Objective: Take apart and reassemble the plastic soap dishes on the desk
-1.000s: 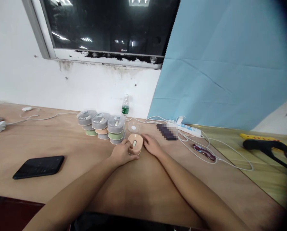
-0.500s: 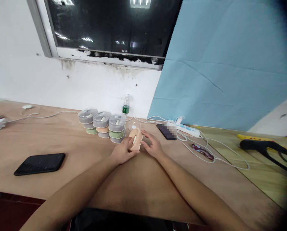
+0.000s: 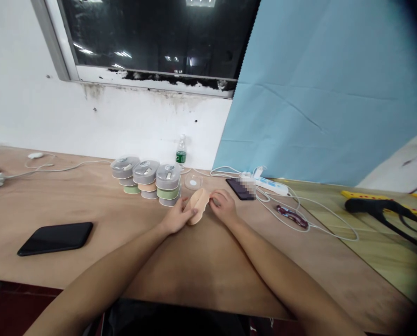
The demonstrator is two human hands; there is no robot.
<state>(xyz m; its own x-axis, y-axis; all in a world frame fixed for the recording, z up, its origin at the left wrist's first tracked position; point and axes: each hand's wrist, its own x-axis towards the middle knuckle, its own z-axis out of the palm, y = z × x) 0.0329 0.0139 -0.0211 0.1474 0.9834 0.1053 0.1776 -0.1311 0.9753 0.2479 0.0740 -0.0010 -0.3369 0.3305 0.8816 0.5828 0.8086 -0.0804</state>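
Note:
A peach-coloured oval box with a wavy edge (image 3: 198,205) is held tilted over the table's middle. My left hand (image 3: 176,217) grips its left side, thumb across the near part and fingers behind. At the upper right edge my right hand (image 3: 224,206) has its fingers curled in and pressed together on the rim. Just behind the box lies a clear lid (image 3: 193,182) with a round white spot. To the left stand three stacks of grey, green and peach oval boxes (image 3: 168,176) with translucent grey tops.
A black phone (image 3: 56,238) lies at left. A plastic bottle (image 3: 181,153) with a green label stands by the wall. On the right are another phone (image 3: 241,189), a power strip (image 3: 271,185), white cables, a dark red patterned item (image 3: 292,217) and a black-handled tool (image 3: 369,207).
The peach box has turned in my hands, and the pale piece seen in its opening no longer shows. My right fingers have curled in at its edge. The view has shifted slightly.

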